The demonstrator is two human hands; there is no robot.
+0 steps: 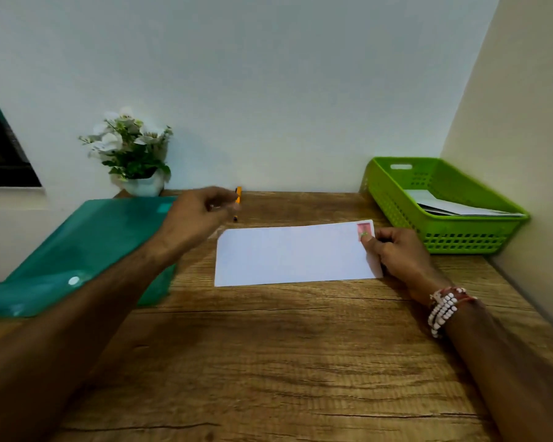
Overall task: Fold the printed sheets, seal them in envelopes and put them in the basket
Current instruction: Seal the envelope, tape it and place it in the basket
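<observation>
A white envelope [294, 255] lies flat on the wooden desk [268, 362], with a pink stamp [364, 230] in its top right corner. My right hand [396, 253] grips the envelope's right end, the thumb pressing on the stamp. My left hand [201, 215], blurred, hovers over the desk at the back, with its fingers curled beside an orange pen [238, 202]; whether it grips the pen I cannot tell. A green plastic basket [396, 199] stands at the back right with white envelopes [457, 207] inside it.
A teal plastic folder [77, 250] lies on the left side of the desk, partly under my left forearm. A white pot of flowers [134, 154] stands at the back left against the wall. A side wall runs close along the right.
</observation>
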